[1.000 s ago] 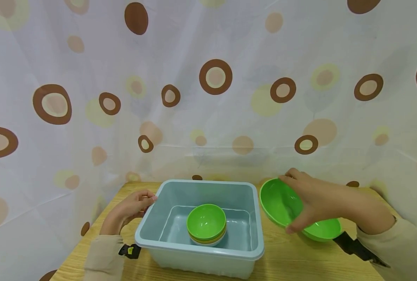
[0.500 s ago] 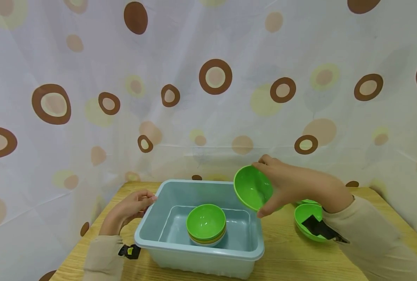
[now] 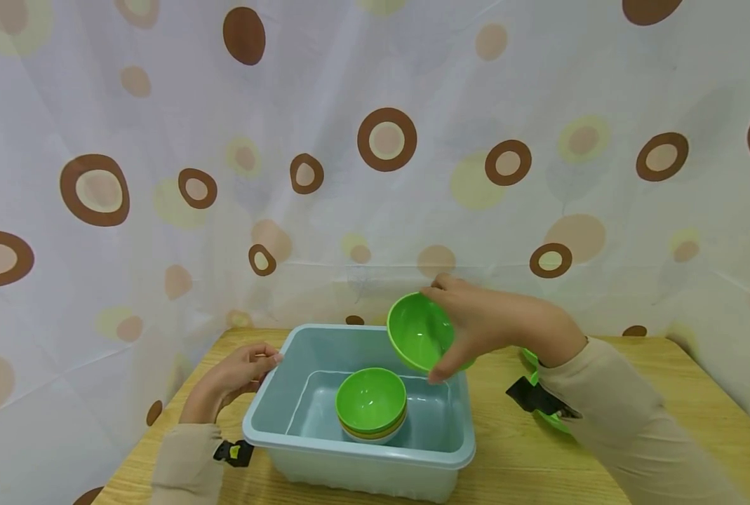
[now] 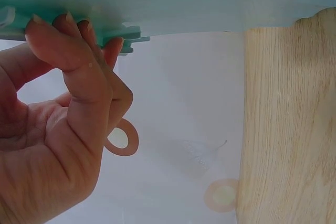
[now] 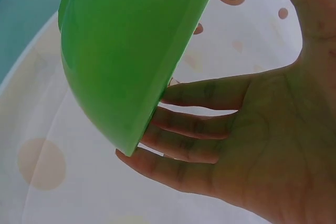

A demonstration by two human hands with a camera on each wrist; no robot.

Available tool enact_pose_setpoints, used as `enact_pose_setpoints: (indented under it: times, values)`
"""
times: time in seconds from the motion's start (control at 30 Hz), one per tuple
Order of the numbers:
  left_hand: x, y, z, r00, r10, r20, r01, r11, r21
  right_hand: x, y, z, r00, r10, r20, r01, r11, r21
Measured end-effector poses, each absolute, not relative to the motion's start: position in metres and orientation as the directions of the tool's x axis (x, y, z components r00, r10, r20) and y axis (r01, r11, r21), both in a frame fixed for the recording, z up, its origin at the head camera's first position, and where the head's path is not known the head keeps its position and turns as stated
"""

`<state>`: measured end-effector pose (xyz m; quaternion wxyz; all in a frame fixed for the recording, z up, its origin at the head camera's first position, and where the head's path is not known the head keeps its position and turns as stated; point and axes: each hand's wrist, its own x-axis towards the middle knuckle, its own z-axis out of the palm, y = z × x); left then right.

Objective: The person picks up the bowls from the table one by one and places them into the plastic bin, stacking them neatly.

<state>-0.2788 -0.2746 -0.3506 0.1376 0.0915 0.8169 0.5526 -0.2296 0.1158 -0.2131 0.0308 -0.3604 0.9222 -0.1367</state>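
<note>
My right hand [image 3: 491, 319] grips a green bowl [image 3: 414, 330] by its rim, thumb low and fingers at the top. It hangs tilted above the right back part of a light blue plastic tub [image 3: 356, 450], its hollow facing left. In the right wrist view the bowl [image 5: 126, 51] shows its smooth outer side, fingertips along the rim. Inside the tub stands a stack of bowls [image 3: 370, 401], a green one on top, yellow and white edges below. My left hand [image 3: 238, 372] holds the tub's left rim; in the left wrist view its curled fingers [image 4: 79, 61] touch beneath it.
Behind my right forearm, more green bowl [image 3: 554, 422] edges show on the wooden table [image 3: 501, 435], partly hidden. A white curtain [image 3: 450, 91] with brown and yellow circles hangs behind and at both sides of the table.
My right hand has carried the green bowl left, from above the table right of the tub to over the tub. The left hand, tub and stack have stayed in place.
</note>
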Motion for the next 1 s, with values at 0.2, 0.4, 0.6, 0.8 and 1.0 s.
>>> enact_pose_setpoints:
  times: [0.2, 0.4, 0.6, 0.8, 1.0]
  values:
    - [-0.279, -0.275, -0.352, -0.945, 0.302, -0.126, -0.005, 0.372, 0.928, -0.233, 0.100, -0.213, -0.719, -0.693, 0.038, -0.677, 0.687, -0.264]
    - [-0.280, -0.276, -0.353, -0.947, 0.294, -0.128, -0.009, 0.374, 0.927, -0.236, 0.081, -0.213, -0.718, -0.696, -0.004, -0.675, 0.697, -0.243]
    - [-0.281, -0.276, -0.354, -0.948, 0.292, -0.126, -0.006, 0.379, 0.925, -0.243, 0.065, -0.218, -0.722, -0.690, -0.051, -0.660, 0.708, -0.253]
    - [-0.281, -0.275, -0.353, -0.949, 0.291, -0.122, -0.003, 0.380, 0.925, -0.255, 0.055, -0.228, -0.713, -0.699, -0.048, -0.665, 0.697, -0.268]
    - [-0.281, -0.275, -0.353, -0.950, 0.287, -0.121, -0.002, 0.384, 0.923, -0.264, 0.045, -0.239, -0.719, -0.692, -0.064, -0.657, 0.707, -0.262]
